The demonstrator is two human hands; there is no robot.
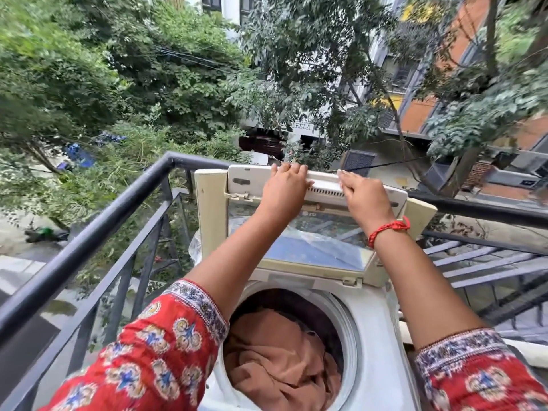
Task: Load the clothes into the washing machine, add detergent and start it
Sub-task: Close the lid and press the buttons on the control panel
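Observation:
A white top-loading washing machine [373,345] stands on a balcony, its round drum open below me. Brown clothes [281,360] fill the drum. The folding lid [323,244], cream with a glass pane, stands raised and upright at the back. My left hand [286,182] grips the lid's top edge, fingers curled over it. My right hand [363,194] holds the same edge a little to the right; a red thread is tied around that wrist. No detergent is in view.
A black metal railing [98,229] runs along the left and behind the machine, close to its sides. Black metal bars [486,268] lie to the right. Beyond the railing are trees, a street far below and buildings.

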